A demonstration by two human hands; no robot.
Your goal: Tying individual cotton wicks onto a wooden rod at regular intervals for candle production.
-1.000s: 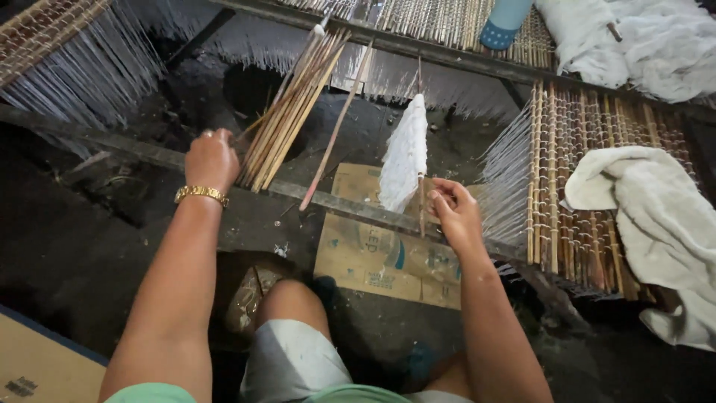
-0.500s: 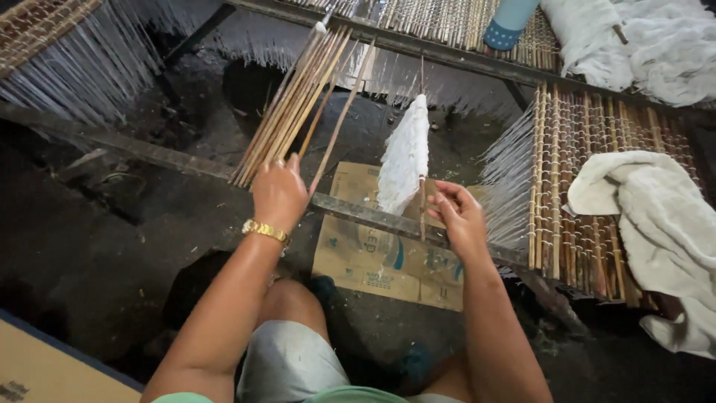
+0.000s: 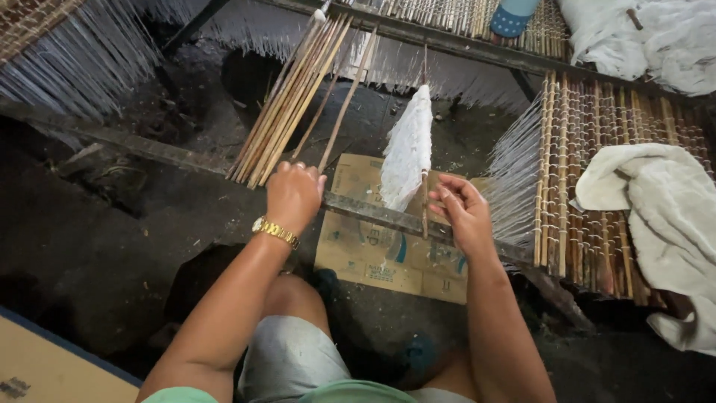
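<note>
Head view. Flattened cardboard box (image 3: 380, 254) laid on dark ground below hands. Left hand (image 3: 294, 195) closed on one thin bamboo stick (image 3: 344, 101) at lower end. Right hand (image 3: 464, 213) pinched on stick of white fringed bundle (image 3: 408, 149), held upright over metal bar (image 3: 373, 213). Bundle judged light, soft, fragile; best gripped by stiff stick. Beyond, roughly ten loose sticks (image 3: 287, 101) leaned; one white cloth (image 3: 656, 216) on bamboo rack (image 3: 589, 179).

Soft daylight falls from above and ahead, brightest on the white cloths (image 3: 656, 216) at the right edge, which verge on glare. The dark floor (image 3: 97, 246) swallows detail in shadow toward the lower left corner. Focus stays fairly sharp mid-frame; wide-angle bending curves lines near the edges.
</note>
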